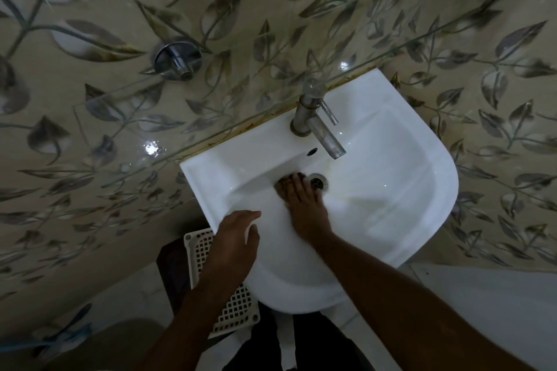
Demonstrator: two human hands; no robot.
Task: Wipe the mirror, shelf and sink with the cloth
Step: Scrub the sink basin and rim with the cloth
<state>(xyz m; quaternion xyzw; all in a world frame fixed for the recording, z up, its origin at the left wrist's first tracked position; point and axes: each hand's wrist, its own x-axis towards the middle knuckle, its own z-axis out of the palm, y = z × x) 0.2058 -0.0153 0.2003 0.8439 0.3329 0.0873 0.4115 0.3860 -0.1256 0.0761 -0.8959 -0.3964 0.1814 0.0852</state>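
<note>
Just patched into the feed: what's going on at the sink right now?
A person is wiping inside the sink. The right hand presses a dark cloth against the basin beside the drain, under the tap. The left hand rests on the sink's near-left rim, fingers relaxed. The image is blurred around the right hand.

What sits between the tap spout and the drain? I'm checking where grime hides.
Only bare white basin between tap spout and drain, seen from the head camera.
</note>
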